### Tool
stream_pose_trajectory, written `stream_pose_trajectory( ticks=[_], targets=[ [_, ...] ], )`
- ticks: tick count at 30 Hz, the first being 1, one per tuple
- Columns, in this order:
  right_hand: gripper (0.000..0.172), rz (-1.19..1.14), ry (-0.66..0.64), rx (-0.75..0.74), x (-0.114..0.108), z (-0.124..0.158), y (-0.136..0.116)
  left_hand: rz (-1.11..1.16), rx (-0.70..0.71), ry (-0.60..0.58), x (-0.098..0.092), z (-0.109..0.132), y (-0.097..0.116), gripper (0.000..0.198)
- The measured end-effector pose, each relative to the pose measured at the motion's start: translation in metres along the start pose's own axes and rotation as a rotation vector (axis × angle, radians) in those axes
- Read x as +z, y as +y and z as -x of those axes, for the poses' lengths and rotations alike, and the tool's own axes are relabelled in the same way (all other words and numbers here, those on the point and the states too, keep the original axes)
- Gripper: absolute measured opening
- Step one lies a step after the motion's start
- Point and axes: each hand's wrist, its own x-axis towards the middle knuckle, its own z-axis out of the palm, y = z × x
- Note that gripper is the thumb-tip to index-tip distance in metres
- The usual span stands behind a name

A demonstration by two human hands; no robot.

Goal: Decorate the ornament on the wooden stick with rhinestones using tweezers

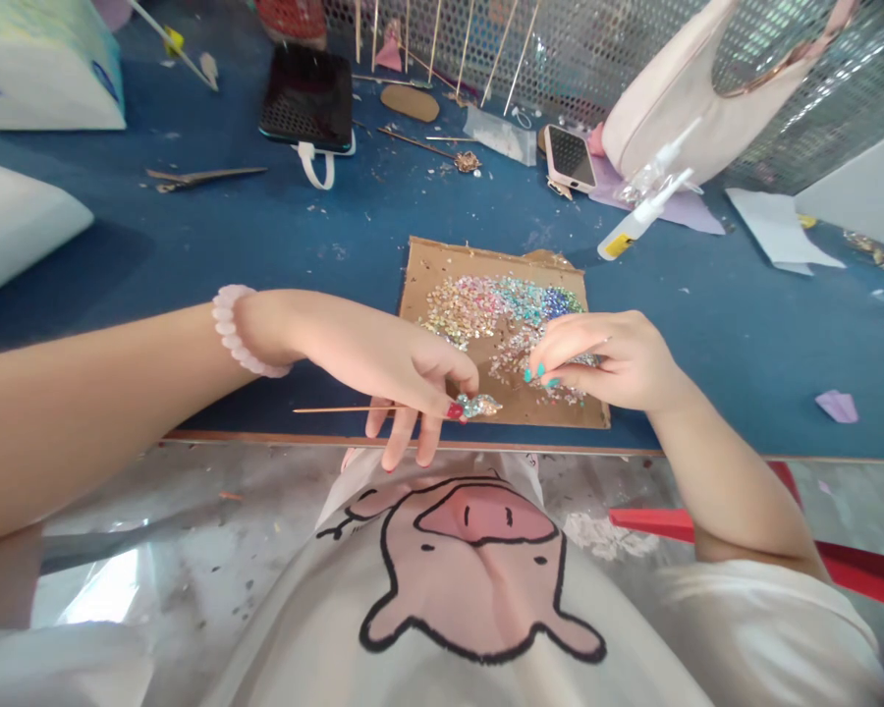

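Observation:
My left hand (pixel 405 368) pinches a thin wooden stick (pixel 339 409) between thumb and fingers, near the board's front edge. The stick's right end carries a small lump covered in shiny rhinestones (pixel 478 405). My right hand (pixel 608 358) is lowered over the right part of a cardboard sheet (pixel 501 412), fingertips drawn together among loose rhinestones (pixel 516 353). Whatever lies between those fingertips is too small to make out. Loose rhinestones (pixel 468 304) in yellow, pink, teal and blue cover much of the cardboard.
Behind the cardboard lie a glue bottle (pixel 634 226), a phone (pixel 570 157), a black device (pixel 309 98) with a white cable, and scissors (pixel 206 177). Several upright sticks (pixel 434 44) and a pale handbag (pixel 663 88) stand by the perforated metal panel (pixel 560 49).

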Motion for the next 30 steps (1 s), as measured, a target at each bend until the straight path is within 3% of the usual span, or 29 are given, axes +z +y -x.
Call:
stream_pose_trajectory(
  ticks=[30],
  targets=[
    [0.006,-0.007,0.103,-0.029,0.0046,-0.0032,0.0087,-0.007,0.061,-0.018,0.0011,-0.0001,-0.0013,0.014]
  ],
)
